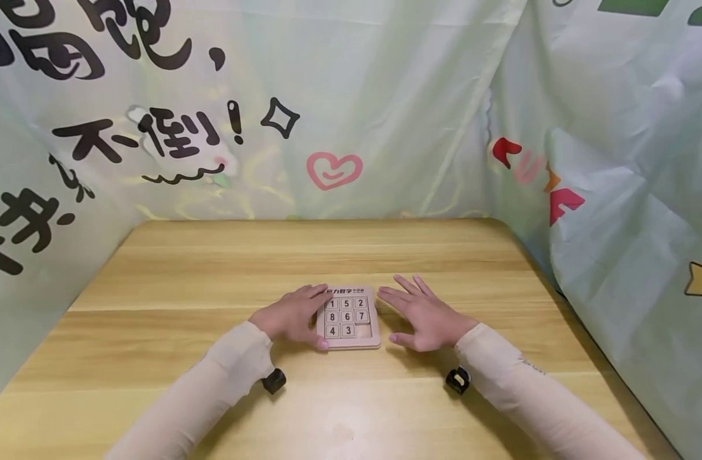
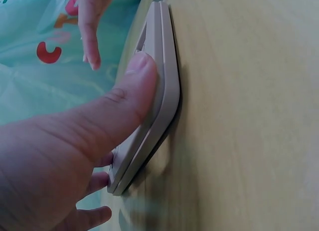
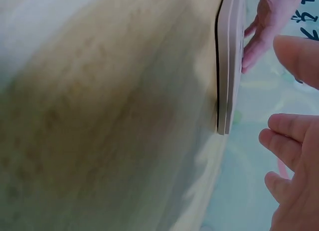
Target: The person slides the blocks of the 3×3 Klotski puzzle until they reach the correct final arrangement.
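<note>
A pale pink sliding number puzzle lies flat on the wooden table. Its rows read 1 5 2, then 8 6 7, then 4 3 with a gap at the lower right. My left hand spans the puzzle's left side, thumb at the near corner and fingers over the far corner. In the left wrist view, the thumb overlaps the puzzle's edge, with the other fingers spread beyond it. Off the right side, my right hand hovers apart with fingers stretched out, holding nothing.
The wooden table extends around the puzzle on all sides. Printed cloth hangs behind it, and more cloth bulges along the right edge. A black wrist device sits below the left sleeve, another black device below the right.
</note>
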Motion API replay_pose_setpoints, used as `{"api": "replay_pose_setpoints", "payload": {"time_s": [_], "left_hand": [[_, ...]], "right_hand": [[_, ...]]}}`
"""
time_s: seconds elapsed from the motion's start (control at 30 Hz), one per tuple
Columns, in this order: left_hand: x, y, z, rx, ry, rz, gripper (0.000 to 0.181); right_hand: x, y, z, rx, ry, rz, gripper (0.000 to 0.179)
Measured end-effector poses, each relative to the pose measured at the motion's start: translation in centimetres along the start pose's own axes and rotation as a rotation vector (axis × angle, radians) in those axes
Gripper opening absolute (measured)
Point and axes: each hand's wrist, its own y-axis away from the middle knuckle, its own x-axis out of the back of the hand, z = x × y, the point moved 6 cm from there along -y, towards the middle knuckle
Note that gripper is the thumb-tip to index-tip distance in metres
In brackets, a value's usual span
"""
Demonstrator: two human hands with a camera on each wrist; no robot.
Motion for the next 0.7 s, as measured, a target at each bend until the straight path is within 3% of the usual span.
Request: {"api": "replay_pose_setpoints", "payload": {"time_s": [0.7], "left_hand": [[0.7,-1.4,-0.6,0.044,-0.02,-0.021,0.103]], "right_hand": [[-1.0,-2.0,-0.5,0.01,0.014,-0.1,0.075]]}}
